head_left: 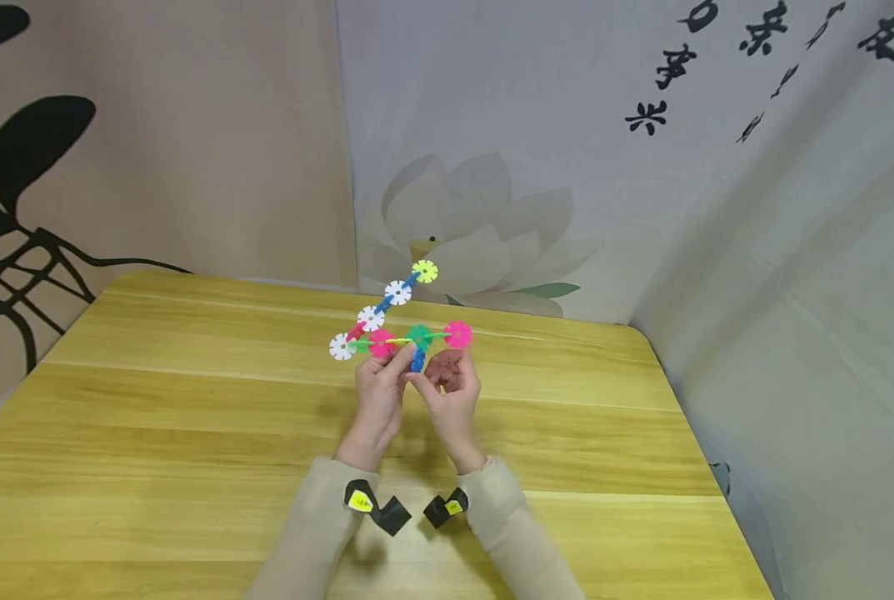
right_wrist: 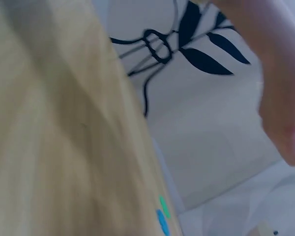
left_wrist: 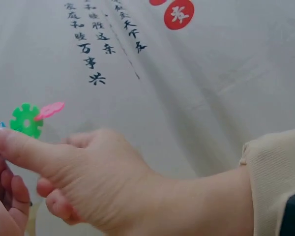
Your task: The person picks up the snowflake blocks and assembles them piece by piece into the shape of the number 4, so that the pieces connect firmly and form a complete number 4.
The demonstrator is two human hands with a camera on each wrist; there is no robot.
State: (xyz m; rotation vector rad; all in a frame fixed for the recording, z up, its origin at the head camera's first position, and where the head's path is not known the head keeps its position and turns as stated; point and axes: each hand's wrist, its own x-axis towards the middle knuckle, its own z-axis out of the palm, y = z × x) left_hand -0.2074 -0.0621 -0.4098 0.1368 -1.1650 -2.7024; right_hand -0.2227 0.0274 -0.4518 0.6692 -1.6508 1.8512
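In the head view, several linked snowflake building discs [head_left: 382, 342] form a branching chain held up above the table, in white, blue, pink, green and yellow. My left hand [head_left: 381, 393] grips the chain near its middle, thumb beside the green disc [head_left: 420, 337]. Below that disc hangs a blue disc [head_left: 417, 361], its lower end pinched by my right hand [head_left: 454, 396]. The left wrist view has my left thumb stretched toward a green disc [left_wrist: 26, 121] with a pink disc [left_wrist: 50, 110] joined to it. Only a blue disc [right_wrist: 162, 222] and a green one [right_wrist: 164, 206] show low in the right wrist view.
A wooden table [head_left: 192, 450] spreads beneath both hands. Behind it hangs a pale printed curtain [head_left: 491, 108] with a lotus and dark characters, and another curtain side [head_left: 806, 333] runs along the right edge. Both sleeves carry black wrist devices [head_left: 377, 507].
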